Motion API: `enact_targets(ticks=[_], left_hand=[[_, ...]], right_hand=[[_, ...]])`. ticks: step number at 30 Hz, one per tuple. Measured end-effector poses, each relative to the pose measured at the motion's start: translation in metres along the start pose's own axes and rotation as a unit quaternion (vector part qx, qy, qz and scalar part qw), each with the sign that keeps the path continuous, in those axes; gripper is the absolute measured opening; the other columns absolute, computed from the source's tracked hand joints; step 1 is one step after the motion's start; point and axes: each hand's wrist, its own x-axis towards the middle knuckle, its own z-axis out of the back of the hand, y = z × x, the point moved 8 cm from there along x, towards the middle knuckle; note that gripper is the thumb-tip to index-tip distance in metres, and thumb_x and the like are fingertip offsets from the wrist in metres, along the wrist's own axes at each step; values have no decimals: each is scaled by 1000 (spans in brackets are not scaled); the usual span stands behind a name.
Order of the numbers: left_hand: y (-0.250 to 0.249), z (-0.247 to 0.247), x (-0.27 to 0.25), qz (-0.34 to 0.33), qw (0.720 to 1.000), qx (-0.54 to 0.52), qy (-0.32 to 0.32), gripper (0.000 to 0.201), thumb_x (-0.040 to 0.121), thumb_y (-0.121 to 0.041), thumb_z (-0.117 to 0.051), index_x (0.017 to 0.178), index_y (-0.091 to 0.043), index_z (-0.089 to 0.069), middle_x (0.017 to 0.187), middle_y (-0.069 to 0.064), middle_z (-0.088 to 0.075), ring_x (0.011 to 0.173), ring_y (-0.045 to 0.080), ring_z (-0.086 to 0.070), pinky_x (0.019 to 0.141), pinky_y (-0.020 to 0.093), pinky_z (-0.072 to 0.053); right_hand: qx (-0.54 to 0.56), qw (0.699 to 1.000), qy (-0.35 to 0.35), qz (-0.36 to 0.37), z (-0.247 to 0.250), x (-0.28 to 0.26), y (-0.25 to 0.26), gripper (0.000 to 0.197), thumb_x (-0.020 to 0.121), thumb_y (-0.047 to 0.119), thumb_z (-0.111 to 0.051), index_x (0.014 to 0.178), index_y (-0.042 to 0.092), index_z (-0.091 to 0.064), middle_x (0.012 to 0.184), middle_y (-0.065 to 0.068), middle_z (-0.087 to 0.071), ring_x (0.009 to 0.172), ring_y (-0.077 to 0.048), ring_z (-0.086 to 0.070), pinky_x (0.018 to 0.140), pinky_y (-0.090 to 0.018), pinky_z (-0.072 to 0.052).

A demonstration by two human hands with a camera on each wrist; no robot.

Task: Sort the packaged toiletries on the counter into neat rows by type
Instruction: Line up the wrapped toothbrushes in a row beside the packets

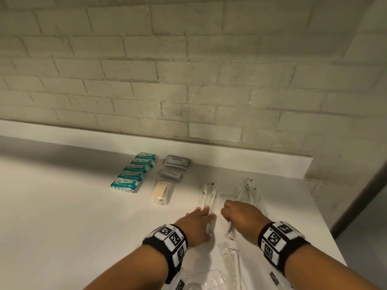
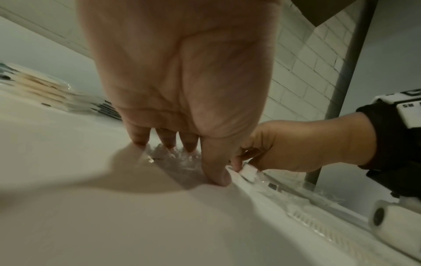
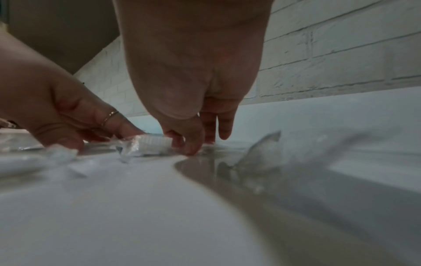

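My left hand (image 1: 198, 223) lies flat, fingers straight, pressing a clear-wrapped white toothbrush pack (image 1: 209, 200) onto the white tabletop (image 1: 62, 206). My right hand (image 1: 243, 214), just beside it and not touching it, has its thumb and fingers curled, pinching the head end of a second clear-wrapped white toothbrush (image 3: 151, 144); the right wrist view shows the bristled head between thumb and fingertips. Beyond my right hand lie more clear-wrapped white toothbrushes (image 1: 249, 189). Ahead and to the left of my left hand, a row of five teal-and-white soap packets (image 1: 134, 172) runs away from me; between that row and my hands stand two grey flat sachets (image 1: 173, 167) and a cream bar in clear wrap (image 1: 162, 192). Near my wrists lies a clear-wrapped white comb (image 1: 230, 266).
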Motion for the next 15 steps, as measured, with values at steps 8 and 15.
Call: enact_targets(ticks=[8,15], left_hand=[[-2,3,-1,2,1000,5,-9,70,96,-30,-51,154,-20,-12,163,0,3,150,21,1,121,44,-11],[-3,3,-2,0,1000,-1,-4,69,97,-27,-51,154,-21,-13,163,-1,2,150,21,1,121,44,-12]], right_hand=[[146,974,-168,-32,56,4,-8,21,84,0,-48,77,19,-50,76,3,-55,70,-16,-48,62,-27,-37],[452,819,-222,-276,66,14,-61,21,93,26,-56,102,10,-45,81,-3,-56,70,-21,-55,55,-26,-41]])
